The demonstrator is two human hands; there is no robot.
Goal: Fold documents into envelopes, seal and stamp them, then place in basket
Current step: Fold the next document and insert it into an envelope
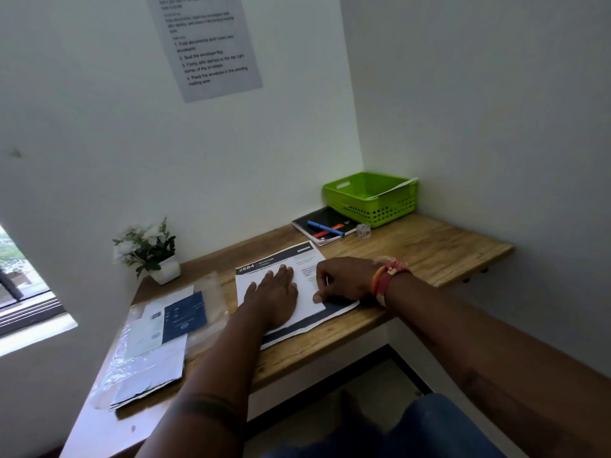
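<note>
left hand (276,294) flat and right hand (344,280) pinching on document (307,276); green basket (372,198) holds perhaps one envelope (393,188).

Document (281,259) lies mid-desk (429,246), envelopes (165,328) left, basket (370,196) behind-right.

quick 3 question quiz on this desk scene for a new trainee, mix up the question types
1. True or false: the left hand lies flat on the document.
2. What sits on the black notebook? A) two pens B) a stamp pad C) scissors
3. Fill in: the green basket stands in the desk's far ____ corner.

Key
1. True; its fingers are straight, pressing the sheet, while the right hand pinches the folded edge.
2. A; a blue pen and a red pen lie on it.
3. Right, with a white sheet leaning out of it.
</note>
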